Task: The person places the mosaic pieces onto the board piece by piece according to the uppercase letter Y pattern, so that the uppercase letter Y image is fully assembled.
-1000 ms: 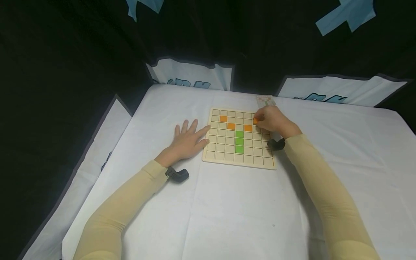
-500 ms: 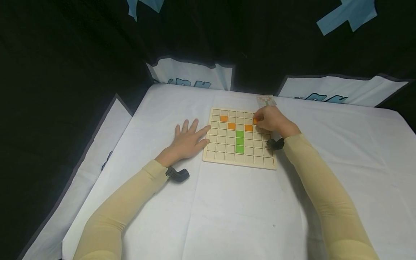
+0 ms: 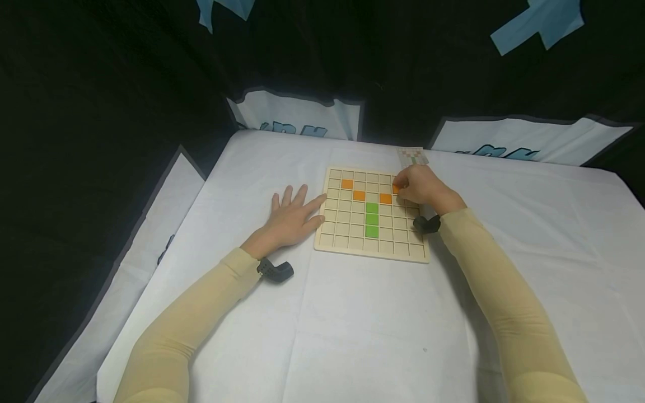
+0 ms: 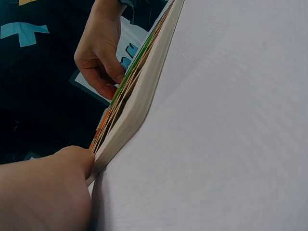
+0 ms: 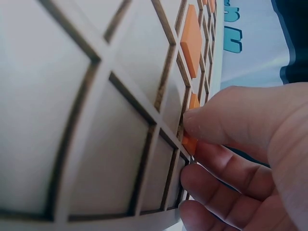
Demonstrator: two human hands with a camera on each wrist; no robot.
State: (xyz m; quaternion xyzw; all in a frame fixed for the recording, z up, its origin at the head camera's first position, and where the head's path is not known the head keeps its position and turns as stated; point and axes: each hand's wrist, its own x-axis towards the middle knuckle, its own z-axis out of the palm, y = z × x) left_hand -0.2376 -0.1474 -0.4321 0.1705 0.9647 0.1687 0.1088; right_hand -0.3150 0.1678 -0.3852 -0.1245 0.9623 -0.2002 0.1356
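A square wooden grid board [image 3: 342, 229] lies on the white table, with orange and green square tiles in some of its cells. At its upper right, my right hand [image 3: 425, 184] pinches an orange tile [image 3: 395, 189] between thumb and fingers. The right wrist view shows this tile [image 5: 190, 145] at a cell, partly hidden by the thumb; whether it sits fully inside, I cannot tell. My left hand [image 3: 288, 223] lies spread on the table, its index finger and thumb touching the board's left edge. Three green tiles [image 3: 372, 219] form a column mid-board.
Behind the board lies a small pattern card [image 3: 412, 155], partly covered by the right hand. Other orange tiles [image 3: 359, 195] sit in the upper rows. A black curtain [image 3: 393, 73] with blue tape rises beyond the table's back edge.
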